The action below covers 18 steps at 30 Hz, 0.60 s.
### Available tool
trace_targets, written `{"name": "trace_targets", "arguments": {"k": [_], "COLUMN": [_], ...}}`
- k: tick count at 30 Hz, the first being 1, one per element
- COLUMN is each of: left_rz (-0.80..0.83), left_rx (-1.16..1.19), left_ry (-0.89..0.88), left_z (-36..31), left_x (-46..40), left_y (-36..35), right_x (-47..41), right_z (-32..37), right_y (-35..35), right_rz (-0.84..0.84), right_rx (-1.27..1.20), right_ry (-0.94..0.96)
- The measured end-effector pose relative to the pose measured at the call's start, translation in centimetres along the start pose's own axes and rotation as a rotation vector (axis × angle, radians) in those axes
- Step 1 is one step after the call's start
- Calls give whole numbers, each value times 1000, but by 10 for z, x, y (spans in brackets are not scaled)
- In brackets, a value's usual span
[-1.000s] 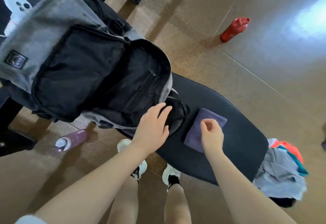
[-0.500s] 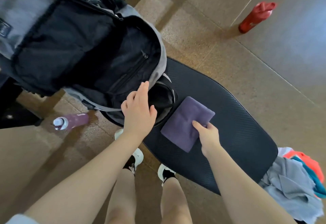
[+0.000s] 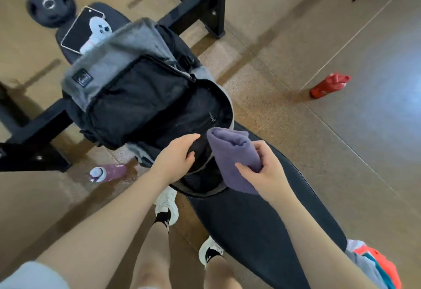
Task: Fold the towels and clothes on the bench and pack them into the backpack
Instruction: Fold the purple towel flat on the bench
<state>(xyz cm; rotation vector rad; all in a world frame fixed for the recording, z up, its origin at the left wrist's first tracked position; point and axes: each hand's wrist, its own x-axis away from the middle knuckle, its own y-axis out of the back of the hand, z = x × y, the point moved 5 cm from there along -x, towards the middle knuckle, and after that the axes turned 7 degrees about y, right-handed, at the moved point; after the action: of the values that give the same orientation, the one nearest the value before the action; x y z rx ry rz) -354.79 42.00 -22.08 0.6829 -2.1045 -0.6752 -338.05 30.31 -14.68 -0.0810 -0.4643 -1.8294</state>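
Note:
A grey and black backpack (image 3: 127,97) lies on the black bench (image 3: 257,227) with its main compartment unzipped and gaping toward me. My left hand (image 3: 175,158) grips the near rim of the opening and holds it apart. My right hand (image 3: 265,172) holds a folded purple towel (image 3: 232,156), lifted off the bench with its far end at the mouth of the bag. A heap of grey, orange and teal clothes (image 3: 373,266) hangs at the bench's near right end.
On the brown floor lie a red bottle (image 3: 328,86) at right and a purple bottle (image 3: 109,172) left of my feet. A black rack frame (image 3: 196,4) and a weight plate (image 3: 51,6) stand beyond the bag. A tablet (image 3: 88,30) rests behind it.
My right hand has picked the purple towel up from the bench and carried it to the backpack's opening. My left hand stayed on the rim. My view has tilted up.

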Motion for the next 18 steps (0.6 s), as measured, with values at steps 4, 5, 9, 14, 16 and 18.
{"name": "trace_targets", "arguments": {"k": [4,5,9,14,16,18], "left_rz": [-280,-330,-257,-128,-83,-33], "left_rx": [-131,-182,-350,-493,-568,-663], "left_ry": [-64,-79,-16,4,28,61], "left_z": [27,35,66,91,94,93], "left_x": [-17,-22,-50,-69,-75,-82], "left_y": [68,81,101,80,73,67], "right_x": [-54,-69,-129,-156,-159,-160], "right_z": [27,27,-6,-70,-72,-69], "right_y": [-48,-62,-115,-142,-146,-151], "right_rz": [-3,-15,-6,-78,-86,-28], "right_rx": [80,99,185,270,355,284], "right_ry": [65,63,-99,-496,-424,-410]}}
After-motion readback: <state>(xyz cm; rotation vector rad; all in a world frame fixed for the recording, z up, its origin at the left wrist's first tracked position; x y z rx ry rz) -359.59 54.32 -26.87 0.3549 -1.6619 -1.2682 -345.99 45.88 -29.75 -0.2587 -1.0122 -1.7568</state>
